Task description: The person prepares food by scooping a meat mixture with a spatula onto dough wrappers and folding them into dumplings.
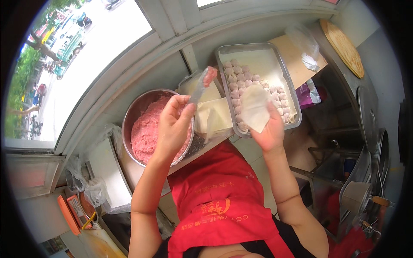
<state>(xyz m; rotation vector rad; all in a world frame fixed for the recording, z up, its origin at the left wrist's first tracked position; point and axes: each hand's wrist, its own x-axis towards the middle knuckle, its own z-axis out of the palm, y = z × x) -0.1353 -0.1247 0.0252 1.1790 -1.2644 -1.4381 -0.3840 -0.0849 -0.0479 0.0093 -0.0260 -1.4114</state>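
Between the thumb and fingers of my left hand (174, 124) is a flat metal spatula (198, 92), its far end raised and carrying a dab of pink minced meat (210, 76). Below that hand stands a round metal bowl (126, 127) heaped with minced meat filling (145, 135). A thin, pale dough wrapper (255, 108) lies over the fingers of my right hand (271, 132), with nothing on it that I can see. This hand is above the near part of a metal tray (248, 48), where rows of filled dumplings (240, 77) sit on a pale lining. Stacked wrappers (214, 113) lie between bowl and tray.
A window ledge (161, 58) runs behind the bowl. To the right are a cardboard sheet (295, 61), a crumpled white plastic bag (309, 61), a round wooden board (343, 48) and a metal pot lid (367, 119). A white-lined tray (108, 172) and plastic bags (96, 190) are at left.
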